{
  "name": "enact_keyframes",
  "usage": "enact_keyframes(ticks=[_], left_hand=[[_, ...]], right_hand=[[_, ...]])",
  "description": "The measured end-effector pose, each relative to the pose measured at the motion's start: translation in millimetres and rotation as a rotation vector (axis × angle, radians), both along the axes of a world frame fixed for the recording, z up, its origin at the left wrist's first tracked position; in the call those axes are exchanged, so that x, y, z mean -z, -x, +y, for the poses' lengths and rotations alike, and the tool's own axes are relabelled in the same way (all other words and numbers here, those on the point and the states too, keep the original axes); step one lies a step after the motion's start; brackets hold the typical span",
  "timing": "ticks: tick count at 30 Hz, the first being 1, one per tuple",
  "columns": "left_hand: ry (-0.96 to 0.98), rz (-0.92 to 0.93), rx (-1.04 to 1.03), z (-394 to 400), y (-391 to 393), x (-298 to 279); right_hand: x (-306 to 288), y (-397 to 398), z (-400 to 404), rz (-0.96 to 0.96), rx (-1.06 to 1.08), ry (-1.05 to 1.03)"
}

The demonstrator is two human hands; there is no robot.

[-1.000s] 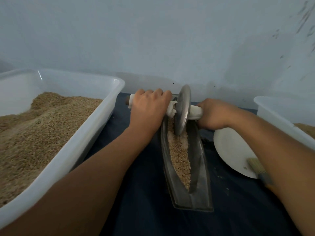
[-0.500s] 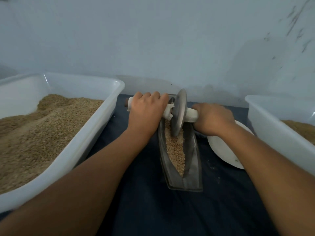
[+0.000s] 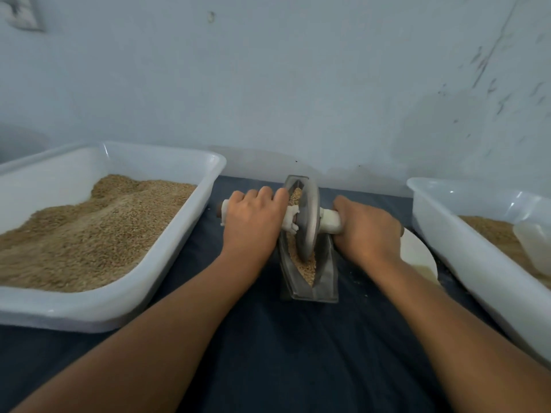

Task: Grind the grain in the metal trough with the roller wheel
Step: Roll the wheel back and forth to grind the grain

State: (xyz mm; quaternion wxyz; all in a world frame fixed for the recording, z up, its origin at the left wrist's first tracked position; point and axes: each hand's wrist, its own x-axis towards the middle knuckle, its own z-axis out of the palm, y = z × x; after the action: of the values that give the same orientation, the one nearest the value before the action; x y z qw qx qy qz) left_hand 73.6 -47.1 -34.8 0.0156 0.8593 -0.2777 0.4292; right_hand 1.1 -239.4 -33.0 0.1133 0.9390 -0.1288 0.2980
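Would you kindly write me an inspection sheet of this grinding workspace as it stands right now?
Surface: dark blue cloth covers the work area; a few specks lie right of the trough.
Job's things: metal trough holds grain; roller wheel stands upright in it on a white axle.
Clutter: left white tub of grain; right white tub of grain with a translucent scoop; white plate, partly hidden.
Grippers: left hand grips the axle's left end; right hand grips its right end.
Cables: nothing seen.
Surroundings: pale wall, scuffed at right.
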Motion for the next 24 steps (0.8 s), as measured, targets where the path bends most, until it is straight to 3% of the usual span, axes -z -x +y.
enact_keyframes(ticks=[8, 18, 24], left_hand=[[-0.064, 0.187, 0.006, 6.7, 19.3, -9.4], [-0.086, 0.169, 0.016, -0.7, 2.9, -5.6], [-0.042, 0.06, 0.058, -12.2, -27.1, -0.4]], right_hand=[[2.5, 21.7, 13.1, -0.04, 0.028, -0.006], [3.9, 9.0, 5.2, 0.059, 0.079, -0.109], [-7.5, -17.3, -10.5, 0.188, 0.05, -0.112]])
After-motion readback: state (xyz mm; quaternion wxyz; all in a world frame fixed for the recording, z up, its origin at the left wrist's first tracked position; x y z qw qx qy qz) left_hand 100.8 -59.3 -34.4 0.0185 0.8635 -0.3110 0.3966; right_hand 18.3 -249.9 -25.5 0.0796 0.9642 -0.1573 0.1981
